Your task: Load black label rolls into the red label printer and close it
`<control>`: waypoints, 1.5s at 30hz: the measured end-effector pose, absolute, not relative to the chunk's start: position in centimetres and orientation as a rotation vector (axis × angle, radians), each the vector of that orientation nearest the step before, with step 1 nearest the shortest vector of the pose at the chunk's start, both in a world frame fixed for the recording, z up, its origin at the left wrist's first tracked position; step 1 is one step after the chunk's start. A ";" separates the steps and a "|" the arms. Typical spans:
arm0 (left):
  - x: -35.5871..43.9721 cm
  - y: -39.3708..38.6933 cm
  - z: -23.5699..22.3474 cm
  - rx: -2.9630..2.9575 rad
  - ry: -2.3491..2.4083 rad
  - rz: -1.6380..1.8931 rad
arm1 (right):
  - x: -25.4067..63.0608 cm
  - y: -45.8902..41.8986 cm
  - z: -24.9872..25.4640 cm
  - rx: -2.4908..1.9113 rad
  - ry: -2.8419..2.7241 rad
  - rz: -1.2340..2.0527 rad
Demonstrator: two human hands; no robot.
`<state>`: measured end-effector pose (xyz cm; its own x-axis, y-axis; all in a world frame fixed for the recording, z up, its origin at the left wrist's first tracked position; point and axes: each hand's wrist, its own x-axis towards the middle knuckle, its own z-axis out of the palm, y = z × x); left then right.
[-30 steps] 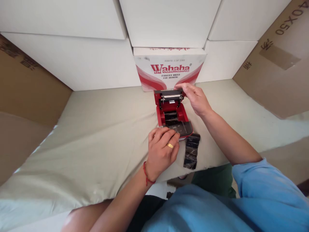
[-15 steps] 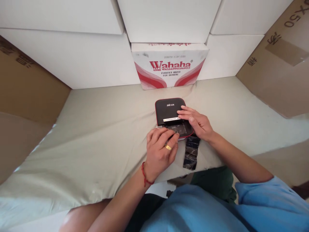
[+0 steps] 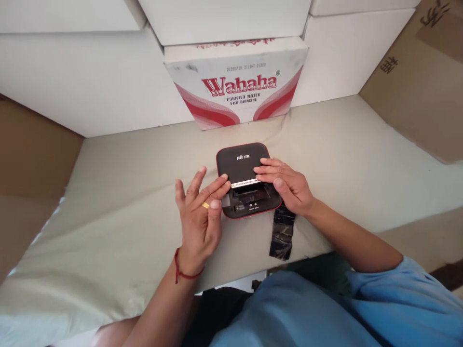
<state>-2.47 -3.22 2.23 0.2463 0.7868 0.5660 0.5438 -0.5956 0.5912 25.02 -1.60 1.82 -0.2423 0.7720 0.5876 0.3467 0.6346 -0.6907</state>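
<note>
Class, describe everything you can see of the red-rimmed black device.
The device is squarish, with rounded corners and a plastic-looking finish. It lies flat on the cloth. Its lid, down, bears pale lettering and a white label strip; nearer the person, a dark recess shows. The left hand touches the lid's near left corner; the right hand rests on its right side.

Touching a black, red-rimmed device (image 3: pixel 241 166) at its left edge with the left grip (image 3: pixel 198 219) and at its right with the right grip (image 3: pixel 291 188), on a cloth-covered surface (image 3: pixel 144 202), beside a creased dark strip (image 3: pixel 282 233), near a Wahaha box (image 3: pixel 238 89).
</note>
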 end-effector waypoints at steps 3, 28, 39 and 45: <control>-2.6 -3.2 2.3 2.293 1.224 1.262 | 25.1 -1.6 1.8 -0.906 -1.858 0.501; -3.0 -1.5 -0.4 1.296 1.059 1.087 | 25.1 -4.4 2.0 -0.641 -1.986 0.140; -3.2 -0.7 -1.6 1.263 0.922 1.025 | 25.1 -1.8 7.4 -0.986 -1.948 0.541; -2.2 -0.7 -1.1 1.078 0.898 1.094 | 22.0 3.4 11.2 -1.737 -2.427 0.331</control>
<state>-2.21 -0.75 -1.10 0.2364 0.9707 -0.0443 -0.2322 0.1007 0.9674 21.98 3.36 11.17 -0.3244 0.9458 -0.0152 0.9152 0.3098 -0.2576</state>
